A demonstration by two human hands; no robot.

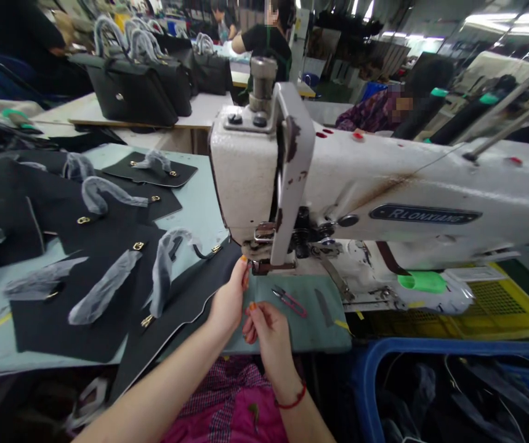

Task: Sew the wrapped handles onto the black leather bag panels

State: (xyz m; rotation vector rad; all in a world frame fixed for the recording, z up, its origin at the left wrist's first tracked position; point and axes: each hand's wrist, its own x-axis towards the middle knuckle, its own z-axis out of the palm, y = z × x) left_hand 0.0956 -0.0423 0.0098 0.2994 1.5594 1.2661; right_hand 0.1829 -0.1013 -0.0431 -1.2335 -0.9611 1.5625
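Observation:
A white industrial sewing machine (pixel 384 197) stands on a pale green table (pixel 199 209). My left hand (pixel 230 299) reaches up to the needle area (pixel 259 261), fingers pinched together right at the presser foot, resting on the edge of a black leather panel (pixel 185 295). My right hand (pixel 264 329) sits just below and to the right, thumb and fingers pinched, perhaps on a thread too thin to make out. A red bracelet circles its wrist. Small pink thread snips (pixel 289 301) lie on the table beside it.
Several black bag panels with wrapped handles (pixel 102 286) lie spread on the left. Finished black handbags (pixel 130 92) stand on a far table. A blue crate (pixel 453 387) and a yellow tray (pixel 499 307) sit at the right. Other people work behind the machine.

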